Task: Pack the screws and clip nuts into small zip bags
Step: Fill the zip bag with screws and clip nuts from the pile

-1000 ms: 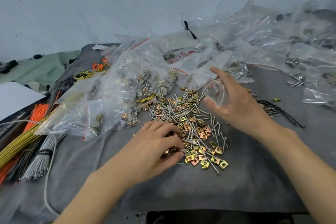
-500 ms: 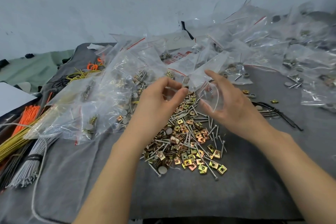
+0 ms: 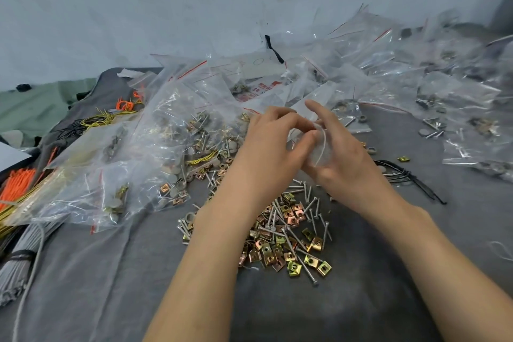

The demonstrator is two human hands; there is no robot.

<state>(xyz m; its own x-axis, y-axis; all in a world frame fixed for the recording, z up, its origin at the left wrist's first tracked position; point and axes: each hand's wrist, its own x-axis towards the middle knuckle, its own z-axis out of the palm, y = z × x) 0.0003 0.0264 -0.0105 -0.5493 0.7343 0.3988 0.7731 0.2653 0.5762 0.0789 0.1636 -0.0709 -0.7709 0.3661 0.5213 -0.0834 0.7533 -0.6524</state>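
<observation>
The right hand (image 3: pixel 344 166) grips a bag (image 3: pixel 319 155) above the screw-and-nut pile (image 3: pixel 288 233) on the worktop (image 3: pixel 361 302), the left hand (image 3: pixel 266 144) pinches its mouth; the slack, narrow opening could spill parts.

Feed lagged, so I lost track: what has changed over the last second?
The left hand rose from the pile of screws and clip nuts to the mouth of the bag. The right hand kept holding that bag; the pile stayed put.
</observation>
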